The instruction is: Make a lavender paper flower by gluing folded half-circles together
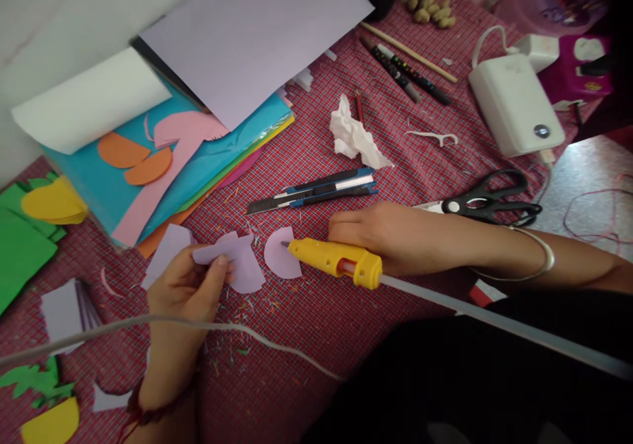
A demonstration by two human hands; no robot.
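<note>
My right hand is closed round a yellow glue gun with a long glue stick trailing from its back. The gun's nozzle touches a lilac paper half-circle lying on the red checked cloth. My left hand pinches a folded lilac paper piece just left of that half-circle. A white cord runs across the cloth in front of my left hand.
A blue utility knife and black scissors lie behind my right hand. Stacked coloured paper sheets fill the back left, a crumpled tissue, pens and a white device the back right. Green and yellow cutouts lie at left.
</note>
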